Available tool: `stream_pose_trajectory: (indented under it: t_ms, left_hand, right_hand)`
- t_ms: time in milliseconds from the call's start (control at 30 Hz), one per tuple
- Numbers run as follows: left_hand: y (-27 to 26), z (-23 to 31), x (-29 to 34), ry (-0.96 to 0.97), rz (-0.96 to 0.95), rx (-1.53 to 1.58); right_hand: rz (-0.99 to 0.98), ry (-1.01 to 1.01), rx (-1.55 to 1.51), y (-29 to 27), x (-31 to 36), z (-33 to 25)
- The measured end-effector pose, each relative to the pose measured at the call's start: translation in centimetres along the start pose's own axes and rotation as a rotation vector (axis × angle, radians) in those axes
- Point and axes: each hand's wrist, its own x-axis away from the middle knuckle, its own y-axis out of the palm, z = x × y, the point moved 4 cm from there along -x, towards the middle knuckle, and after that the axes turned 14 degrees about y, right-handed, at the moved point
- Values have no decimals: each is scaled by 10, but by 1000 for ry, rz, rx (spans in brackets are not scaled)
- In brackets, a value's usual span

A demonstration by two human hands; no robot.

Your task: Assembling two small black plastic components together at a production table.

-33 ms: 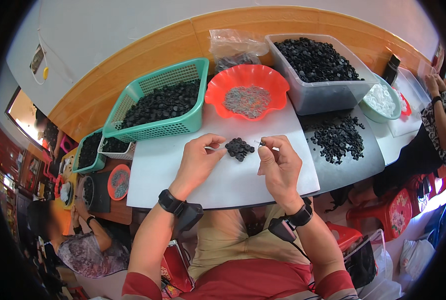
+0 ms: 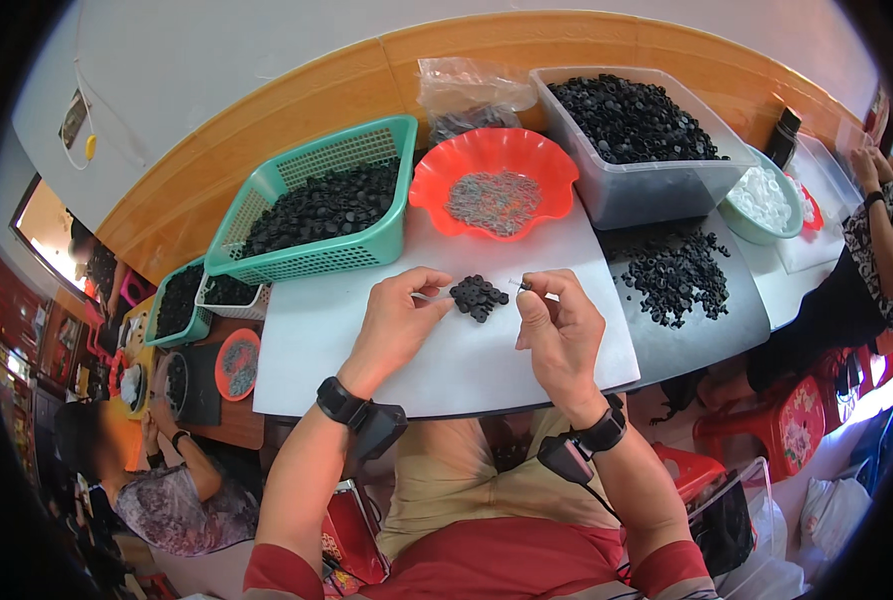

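My left hand (image 2: 398, 322) is closed in a pinch at the left side of a small heap of black rings (image 2: 478, 297) on the white table board (image 2: 316, 345). A thin pale sliver shows between its thumb and forefinger, too small to name. To the right of the heap, my right hand (image 2: 562, 325) pinches a small metal pin (image 2: 514, 284) between thumb and forefinger. Something small and black sits at the pin's fingertip end. Beyond the heap stands a red scalloped bowl (image 2: 427, 193) of similar grey metal pins (image 2: 494, 203).
A green basket (image 2: 321, 262) and a clear tub (image 2: 656, 178) of black parts stand at the back. Loose black parts (image 2: 674, 280) lie on a dark board (image 2: 706, 345). One co-worker (image 2: 181, 495) sits at left; another person's arm (image 2: 871, 190) shows at right.
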Motion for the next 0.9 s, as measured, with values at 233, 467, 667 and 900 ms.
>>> stream_pose_trajectory:
  t_ms: [233, 467, 667, 900]
  left_hand:
    - [4, -4, -5, 1, -123, -86]
    - [7, -4, -5, -12, -163, -99]
    - [3, 5, -13, 17, -152, -77]
    - [-1, 28, -33, 59, -74, -72]
  right_hand:
    - [-13, 23, -51, -2, -1, 2]
    - [-26, 50, -90, -1, -1, 4]
    - [-16, 45, -93, 0, 0, 0]
    - [-11, 26, -88, 1, 1, -1]
